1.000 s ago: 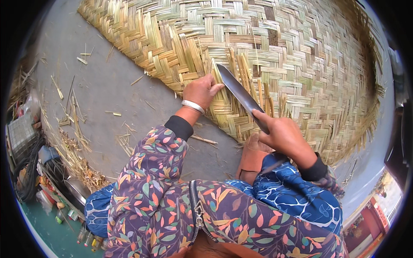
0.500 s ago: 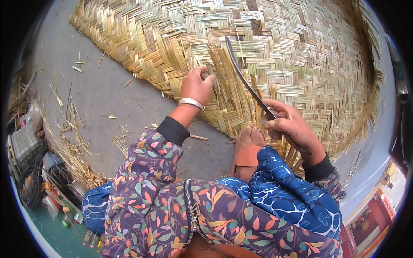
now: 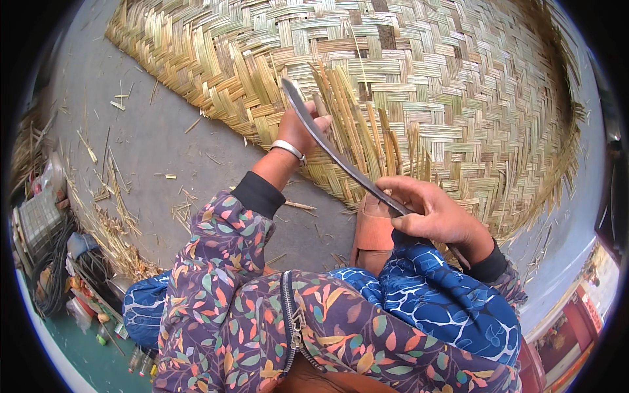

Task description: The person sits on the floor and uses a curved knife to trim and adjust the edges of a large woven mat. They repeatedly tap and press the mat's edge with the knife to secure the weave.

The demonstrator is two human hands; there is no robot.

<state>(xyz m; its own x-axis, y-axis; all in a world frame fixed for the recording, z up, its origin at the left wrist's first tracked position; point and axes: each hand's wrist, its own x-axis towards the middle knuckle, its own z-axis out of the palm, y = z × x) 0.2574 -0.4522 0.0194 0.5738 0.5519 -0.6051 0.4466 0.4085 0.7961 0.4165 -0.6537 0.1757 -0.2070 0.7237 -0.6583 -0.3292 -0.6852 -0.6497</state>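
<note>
My right hand (image 3: 436,209) grips a long, thin, curved sickle (image 3: 347,169) with a dark blade. The blade stretches up and left, its tip passing in front of my left hand (image 3: 303,128) in the view. My left hand is closed at the edge of a large woven mat (image 3: 445,85), with a short greyish strip (image 3: 320,105) between thumb and fingers; part of the hand is hidden behind the blade. Loose upright ends of split strips (image 3: 350,118) stick out of the weave just right of my left hand. A silver bangle circles my left wrist.
My sandalled foot (image 3: 375,232) rests at the mat's near edge, below the blade. Straw scraps lie on the grey floor (image 3: 216,177) to the left. Further left are a heap of dry straw (image 3: 124,252), coiled dark cable (image 3: 52,268) and small bottles (image 3: 141,362).
My right hand has come down slightly toward my knee. The sickle has swung left, its tip now over my left hand. My left hand stays almost in place at the mat's edge.
</note>
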